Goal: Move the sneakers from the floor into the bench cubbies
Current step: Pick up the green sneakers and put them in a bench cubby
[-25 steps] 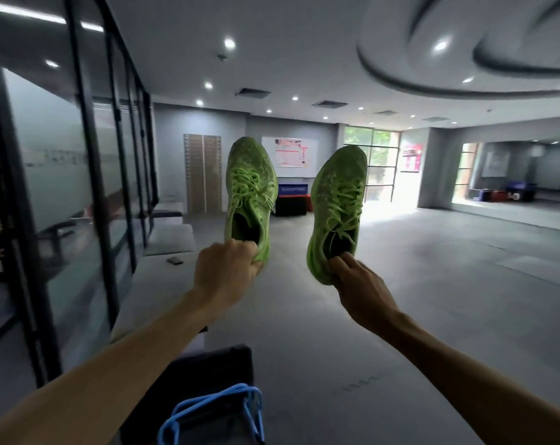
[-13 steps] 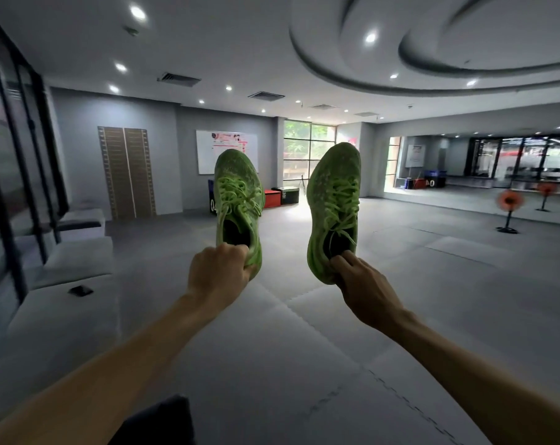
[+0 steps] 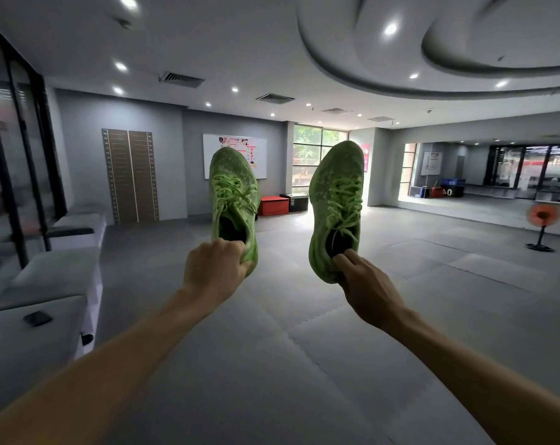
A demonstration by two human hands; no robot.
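Note:
Two lime-green sneakers are held up in front of me, toes pointing away and up. My left hand (image 3: 216,268) grips the left sneaker (image 3: 233,191) by its heel collar. My right hand (image 3: 365,287) pinches the right sneaker (image 3: 336,200) at the heel, with fingers inside the opening. Both shoes hang in the air above the grey mat floor (image 3: 272,364). A row of grey cushioned benches (image 3: 47,274) runs along the left wall; their cubby openings are not visible from here.
A small dark object (image 3: 37,318) lies on the nearest bench top. Red and black boxes (image 3: 273,205) stand by the far window. An orange fan (image 3: 542,226) stands at the right by the mirror wall. Glass partitions line the left side.
The view has swung right and away from the glass wall and the blue-handled bag. The benches have slid to the left edge. Both hands keep the same hold on the sneakers.

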